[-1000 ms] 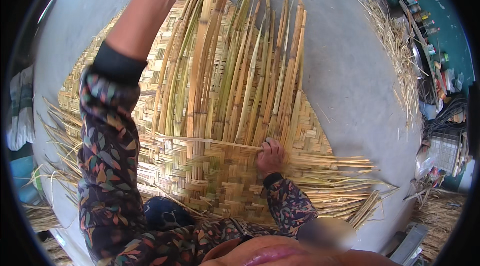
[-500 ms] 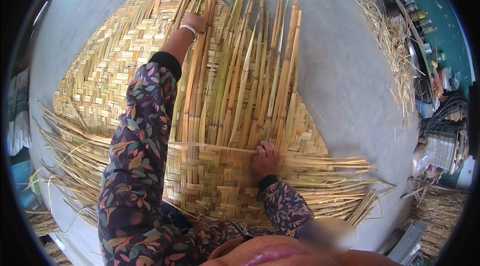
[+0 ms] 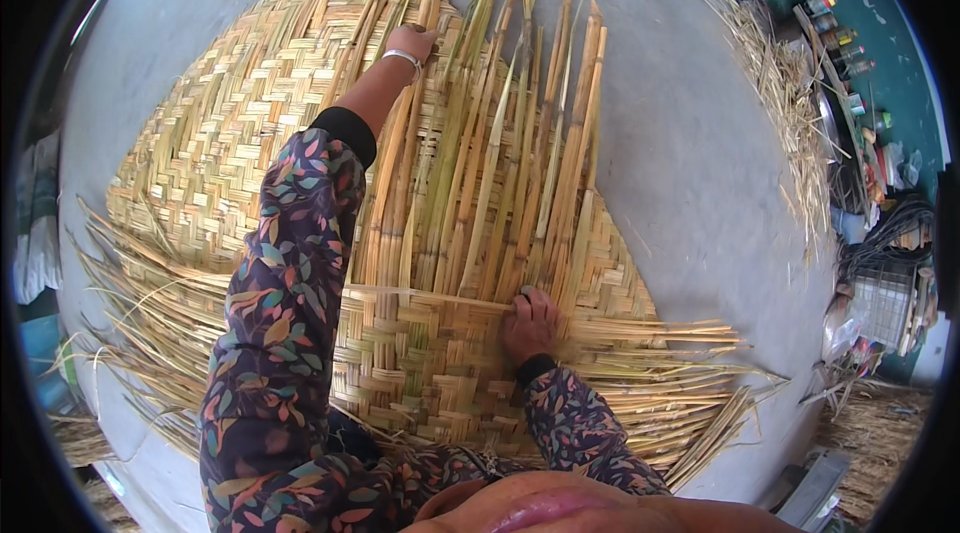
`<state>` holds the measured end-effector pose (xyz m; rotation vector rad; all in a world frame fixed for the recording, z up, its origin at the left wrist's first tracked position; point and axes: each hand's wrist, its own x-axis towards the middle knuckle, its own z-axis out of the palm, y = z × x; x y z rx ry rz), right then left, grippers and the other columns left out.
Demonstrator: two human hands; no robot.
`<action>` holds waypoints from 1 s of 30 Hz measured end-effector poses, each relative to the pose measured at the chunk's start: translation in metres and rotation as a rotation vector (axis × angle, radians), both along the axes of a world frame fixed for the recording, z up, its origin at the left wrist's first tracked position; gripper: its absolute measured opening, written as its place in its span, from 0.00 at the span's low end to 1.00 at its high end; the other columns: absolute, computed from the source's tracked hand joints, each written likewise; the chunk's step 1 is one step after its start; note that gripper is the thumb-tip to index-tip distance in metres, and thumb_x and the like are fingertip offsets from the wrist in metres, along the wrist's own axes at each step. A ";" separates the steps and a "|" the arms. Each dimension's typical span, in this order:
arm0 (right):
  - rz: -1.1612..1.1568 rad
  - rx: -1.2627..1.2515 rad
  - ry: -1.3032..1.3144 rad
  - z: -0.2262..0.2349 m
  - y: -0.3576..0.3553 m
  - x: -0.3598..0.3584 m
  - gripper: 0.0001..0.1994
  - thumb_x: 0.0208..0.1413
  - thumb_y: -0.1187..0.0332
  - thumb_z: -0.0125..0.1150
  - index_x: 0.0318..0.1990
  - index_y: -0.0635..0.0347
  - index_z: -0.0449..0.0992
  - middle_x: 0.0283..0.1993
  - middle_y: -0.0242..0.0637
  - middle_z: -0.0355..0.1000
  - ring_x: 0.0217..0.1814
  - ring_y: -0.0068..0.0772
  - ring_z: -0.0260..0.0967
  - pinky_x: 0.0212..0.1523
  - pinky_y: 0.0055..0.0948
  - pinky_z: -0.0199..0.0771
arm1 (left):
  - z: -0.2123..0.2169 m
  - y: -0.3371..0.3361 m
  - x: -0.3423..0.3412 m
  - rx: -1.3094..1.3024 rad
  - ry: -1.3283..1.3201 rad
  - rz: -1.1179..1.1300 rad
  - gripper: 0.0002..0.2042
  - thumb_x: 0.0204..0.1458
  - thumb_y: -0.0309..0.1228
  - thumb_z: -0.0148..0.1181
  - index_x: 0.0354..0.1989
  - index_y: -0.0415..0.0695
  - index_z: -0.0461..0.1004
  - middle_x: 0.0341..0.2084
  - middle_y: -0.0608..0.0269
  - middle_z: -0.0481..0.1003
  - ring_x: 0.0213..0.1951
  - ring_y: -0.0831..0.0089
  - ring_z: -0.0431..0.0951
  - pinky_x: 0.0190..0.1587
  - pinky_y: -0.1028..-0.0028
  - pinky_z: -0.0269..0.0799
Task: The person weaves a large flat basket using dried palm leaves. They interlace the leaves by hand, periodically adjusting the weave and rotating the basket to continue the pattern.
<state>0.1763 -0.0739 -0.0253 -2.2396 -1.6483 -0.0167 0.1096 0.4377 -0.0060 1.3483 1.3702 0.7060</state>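
Observation:
A large woven reed mat [image 3: 215,133] lies on the floor in front of me, its weave in a slanting pattern. Long flattened reed strips [image 3: 465,183] run away from me over its middle, their far ends loose. At the far side, my left hand [image 3: 412,43] is closed round a few of these strips. One pale crosswise strip [image 3: 430,296] lies over the mat nearer to me. My right hand [image 3: 530,323] rests low at that strip's right end, fingers curled on it; the fingertips are partly hidden. Both sleeves are dark with a leaf print.
Loose reed ends fan out at the left [image 3: 160,308] and right [image 3: 690,363] of the mat. Grey concrete floor [image 3: 690,153] surrounds it. Scattered straw [image 3: 775,83], bottles [image 3: 825,3] and a coil of black cable [image 3: 890,233] lie along the right side.
My left hand has shifted a little to the right, with the strips in its grip moving along. My right hand has stayed nearly in place at the crosswise strip.

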 end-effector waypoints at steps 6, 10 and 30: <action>0.041 0.024 0.024 -0.004 -0.003 0.003 0.16 0.45 0.71 0.59 0.45 0.50 0.71 0.55 0.32 0.66 0.60 0.42 0.61 0.58 0.45 0.60 | 0.091 0.011 0.008 -0.077 -0.483 0.009 0.10 0.59 0.30 0.57 0.41 0.34 0.72 0.28 0.57 0.77 0.28 0.66 0.77 0.29 0.71 0.75; 0.062 0.094 0.008 -0.008 -0.001 0.003 0.16 0.45 0.70 0.59 0.45 0.50 0.70 0.54 0.32 0.66 0.60 0.41 0.61 0.58 0.44 0.61 | 0.194 0.018 -0.002 0.060 -0.502 -0.164 0.10 0.61 0.32 0.55 0.40 0.35 0.71 0.28 0.57 0.76 0.29 0.68 0.77 0.28 0.69 0.71; 0.157 -0.135 0.097 0.013 0.002 0.002 0.21 0.48 0.64 0.57 0.52 0.58 0.71 0.56 0.42 0.68 0.61 0.49 0.62 0.62 0.44 0.60 | 0.600 -0.185 -0.087 0.285 -0.713 -0.498 0.09 0.61 0.35 0.54 0.32 0.44 0.72 0.18 0.68 0.70 0.19 0.75 0.68 0.21 0.75 0.66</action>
